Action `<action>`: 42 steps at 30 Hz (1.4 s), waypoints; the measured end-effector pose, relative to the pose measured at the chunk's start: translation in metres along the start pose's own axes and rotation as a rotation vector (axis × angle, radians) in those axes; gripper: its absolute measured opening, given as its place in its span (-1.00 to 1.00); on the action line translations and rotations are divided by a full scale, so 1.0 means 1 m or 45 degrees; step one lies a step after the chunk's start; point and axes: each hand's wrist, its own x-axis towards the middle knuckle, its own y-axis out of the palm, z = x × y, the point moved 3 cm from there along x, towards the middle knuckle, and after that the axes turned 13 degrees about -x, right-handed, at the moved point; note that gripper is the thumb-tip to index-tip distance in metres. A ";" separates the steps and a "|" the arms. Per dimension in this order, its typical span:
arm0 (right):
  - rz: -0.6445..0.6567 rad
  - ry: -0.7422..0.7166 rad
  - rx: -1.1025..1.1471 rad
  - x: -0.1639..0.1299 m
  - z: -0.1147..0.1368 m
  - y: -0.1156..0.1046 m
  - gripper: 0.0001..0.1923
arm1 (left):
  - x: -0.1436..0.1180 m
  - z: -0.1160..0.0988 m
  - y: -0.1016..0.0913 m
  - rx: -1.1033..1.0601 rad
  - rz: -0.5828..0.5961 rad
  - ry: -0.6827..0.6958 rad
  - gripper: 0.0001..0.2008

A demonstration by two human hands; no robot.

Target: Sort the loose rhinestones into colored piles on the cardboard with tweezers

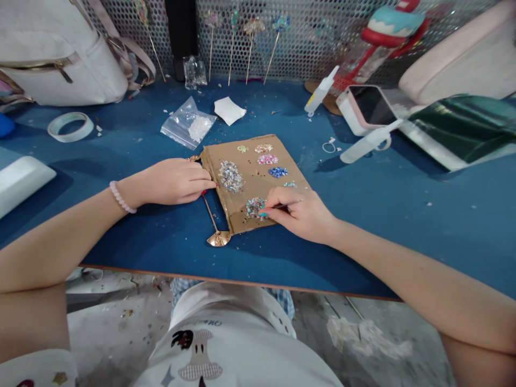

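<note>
My left hand (177,180) is closed over the middle of a slim gold stick (210,212) with a fan-shaped end, its fingertips at the left edge of a cardboard sheet (258,188). The fan rests by the sheet's lower corner, and a gold ornament (194,158) shows above the hand. My right hand (302,212) pinches a thin dark pen-like tool (282,206); its tip is hidden by the fingers, over a pile of multicoloured sequin-like bits (255,207). A larger silvery pile (231,177) and small pink (267,159) and blue heaps (278,172) also lie on the cardboard.
Behind the cardboard lie a plastic bag (189,123) of white bits and a white scrap (229,110). To the right are two glue bottles (321,92), a phone (373,106) and a green pouch (463,129). A tape roll (70,127) and white bag (88,59) are left.
</note>
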 end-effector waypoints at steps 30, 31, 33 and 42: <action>0.068 0.165 0.061 0.002 -0.004 0.002 -0.72 | 0.001 0.000 -0.001 -0.033 0.032 -0.060 -0.68; 0.064 0.180 0.048 0.002 -0.005 0.002 -0.72 | 0.001 0.000 -0.002 -0.046 0.017 -0.051 -0.68; 0.046 0.198 0.025 0.001 -0.007 0.002 -0.71 | 0.001 0.000 -0.002 -0.070 -0.009 -0.037 -0.69; 0.059 0.192 0.043 0.000 -0.008 0.001 -0.72 | 0.001 0.001 0.000 -0.032 0.044 -0.067 -0.67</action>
